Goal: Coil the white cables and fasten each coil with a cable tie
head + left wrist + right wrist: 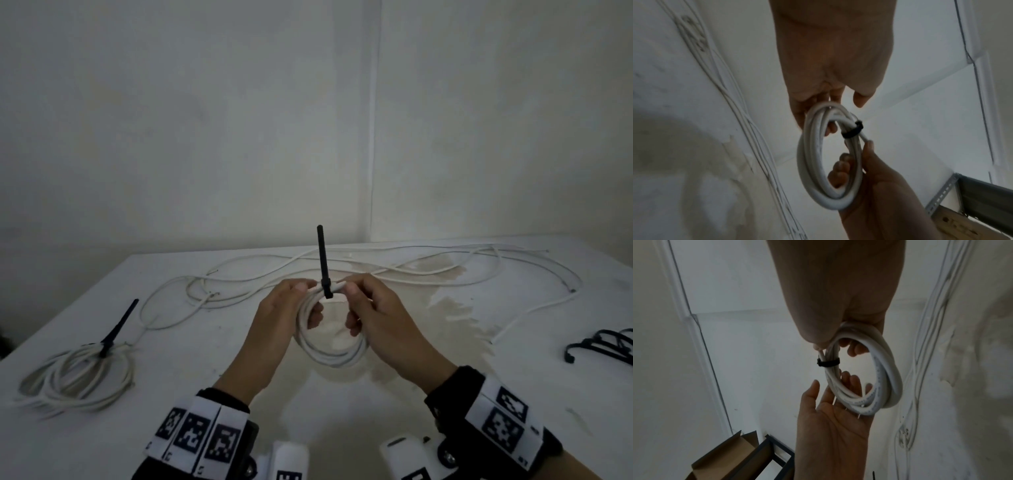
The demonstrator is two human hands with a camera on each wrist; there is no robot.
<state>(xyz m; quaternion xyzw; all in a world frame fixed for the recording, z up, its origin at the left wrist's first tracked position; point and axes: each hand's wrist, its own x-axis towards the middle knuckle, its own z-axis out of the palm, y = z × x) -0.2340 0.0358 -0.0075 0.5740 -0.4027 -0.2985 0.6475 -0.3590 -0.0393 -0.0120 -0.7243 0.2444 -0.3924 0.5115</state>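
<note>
Coil (330,337) of white cable sits at the head view's lower centre, held above the counter (239,342); our left hand (277,329) and right hand (376,325) both grip it beside the black cable tie (323,270), probably steadying it for tightening. Pale walls meet behind, loose cables (411,263) trailing across.

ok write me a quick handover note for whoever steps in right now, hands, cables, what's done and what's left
Left hand: grips the left side of the held coil.
Right hand: grips the right side of that coil, fingers through the loop.
Black tie is cinched round the top of the held coil, tail sticking up.
Done: a tied coil lies at the table's left.
Left: set the held coil down, then coil and tie the loose cables at the back. Spare ties lie at the right edge.
</note>
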